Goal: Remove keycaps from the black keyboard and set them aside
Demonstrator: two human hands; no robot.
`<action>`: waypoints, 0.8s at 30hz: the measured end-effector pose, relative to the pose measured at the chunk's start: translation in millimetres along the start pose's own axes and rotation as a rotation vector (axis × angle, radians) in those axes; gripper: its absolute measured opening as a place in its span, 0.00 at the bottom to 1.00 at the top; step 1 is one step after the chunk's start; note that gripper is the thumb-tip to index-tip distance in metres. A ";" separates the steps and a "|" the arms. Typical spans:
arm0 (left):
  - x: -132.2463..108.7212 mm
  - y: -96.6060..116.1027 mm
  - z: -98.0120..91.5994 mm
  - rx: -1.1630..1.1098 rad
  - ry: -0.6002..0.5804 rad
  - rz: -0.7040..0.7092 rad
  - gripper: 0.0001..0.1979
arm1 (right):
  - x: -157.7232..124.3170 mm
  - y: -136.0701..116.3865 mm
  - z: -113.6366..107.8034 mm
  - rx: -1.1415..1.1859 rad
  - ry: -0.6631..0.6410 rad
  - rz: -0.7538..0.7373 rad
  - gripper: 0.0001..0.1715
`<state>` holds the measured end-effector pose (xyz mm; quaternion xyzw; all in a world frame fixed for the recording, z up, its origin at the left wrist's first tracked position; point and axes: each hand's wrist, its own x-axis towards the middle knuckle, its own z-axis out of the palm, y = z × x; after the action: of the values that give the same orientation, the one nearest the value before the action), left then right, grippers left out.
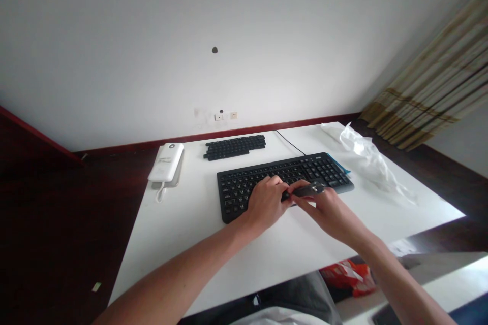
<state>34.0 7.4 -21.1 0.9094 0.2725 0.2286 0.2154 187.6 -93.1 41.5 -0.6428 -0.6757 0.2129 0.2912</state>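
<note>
A black keyboard [324, 170] lies across the middle of the white table [183, 223]. My left hand [265, 203] rests on its front edge, fingers curled against a long dark strip [305, 190]. My right hand [324, 209] pinches the same strip from the right, just over the keyboard's front row. I cannot make out what the strip is; it looks like a long key or a small tool. Both hands touch each other at the fingertips.
A smaller black slab of keys [234, 146] lies at the table's far edge. A white power bank [166, 162] with a cord sits far left. Crumpled clear plastic [366, 155] lies on the right. A cable [290, 143] runs back from the keyboard. An orange packet [348, 277] lies below the table.
</note>
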 end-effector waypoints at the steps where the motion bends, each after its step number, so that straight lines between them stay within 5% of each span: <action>1: -0.2 -0.2 0.1 -0.003 -0.001 0.002 0.08 | -2.0 -2.5 1.9 -0.018 0.014 -0.002 0.15; 15: -0.5 -1.6 -4.0 -0.090 -0.075 0.074 0.10 | -40.0 24.5 56.7 0.056 0.390 0.039 0.09; 24: -1.0 -2.3 -0.6 -0.102 -0.035 0.067 0.10 | -36.4 38.8 58.3 0.042 0.403 0.049 0.11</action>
<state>32.0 8.7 -22.0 0.9098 0.2259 0.2334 0.2585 177.7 -121.0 -31.7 -0.6825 -0.5833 0.1013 0.4286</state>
